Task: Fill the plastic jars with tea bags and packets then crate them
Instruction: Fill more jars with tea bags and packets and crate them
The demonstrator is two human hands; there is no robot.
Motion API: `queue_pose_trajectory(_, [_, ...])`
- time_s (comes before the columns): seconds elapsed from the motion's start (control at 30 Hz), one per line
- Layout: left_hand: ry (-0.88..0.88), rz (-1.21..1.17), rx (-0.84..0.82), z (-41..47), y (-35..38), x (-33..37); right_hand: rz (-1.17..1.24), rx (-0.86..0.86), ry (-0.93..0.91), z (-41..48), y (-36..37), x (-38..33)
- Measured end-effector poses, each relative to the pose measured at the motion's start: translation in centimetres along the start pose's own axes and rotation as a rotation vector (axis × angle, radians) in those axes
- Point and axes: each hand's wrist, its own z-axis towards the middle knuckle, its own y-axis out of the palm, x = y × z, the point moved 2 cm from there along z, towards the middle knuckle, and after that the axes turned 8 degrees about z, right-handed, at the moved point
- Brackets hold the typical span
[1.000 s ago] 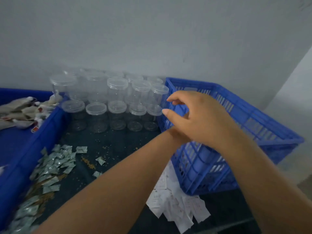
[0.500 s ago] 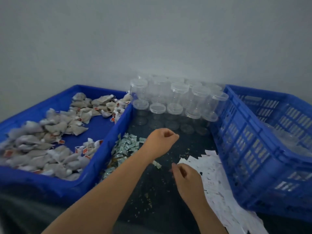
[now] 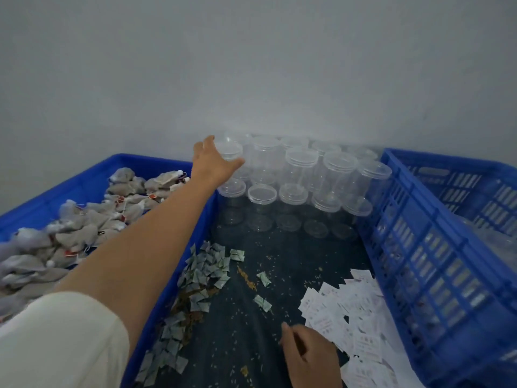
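Clear plastic jars [image 3: 302, 175], round and capped with flat lids, stand stacked in two tiers along the far edge of the counter [image 3: 279, 256], against a pale wall. My left grip [image 3: 215, 163] is stretched out to the upper left jar [image 3: 229, 152]. It is spread wide and curved round the lidded top, thumb on the near side and fingertips at the far side.

My right grip [image 3: 307, 357] hangs low over the counter's near edge, just beside a loose heap of flat white paper packets [image 3: 349, 312]. Its fingers curl under the palm, and I cannot tell whether they pinch anything.

Left of the jars, a smooth-walled blue tray [image 3: 134, 163] holds puffy grey tea bags [image 3: 84, 228] with small red-and-white tags. Right of the jars sits a blue slatted crate [image 3: 419, 247].

Small crinkled silver-green sachets [image 3: 207, 267] lie strewn along the tray's outer wall. Brown crumbs [image 3: 247, 277] dust the dark counter between the sachets and the white packets. A white sleeve [image 3: 56, 340] covers my left upper arm.
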Motion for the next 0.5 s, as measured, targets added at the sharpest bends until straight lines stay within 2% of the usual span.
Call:
queue_pose_trajectory(0.17, [0.081, 0.108, -0.043, 3.0, 2.1, 0.0, 0.032, 0.040, 0.004, 0.1, 0.4, 0.3])
queue_pose_trajectory(0.3, [0.070, 0.138, 0.011, 2.9, 1.6, -0.5, 0.052, 0.051, -0.032, 0.1, 0.5, 1.0])
queue_pose_trajectory(0.4, [0.130, 0.165, 0.045, 1.5, -0.2, 0.2, 0.079, 0.068, -0.056, 0.0, 0.6, 0.9])
queue_pose_trajectory(0.5, [0.216, 0.238, -0.089, -1.3, -2.9, 1.7, 0.112, 0.063, -0.084, -0.2, 0.6, 0.6])
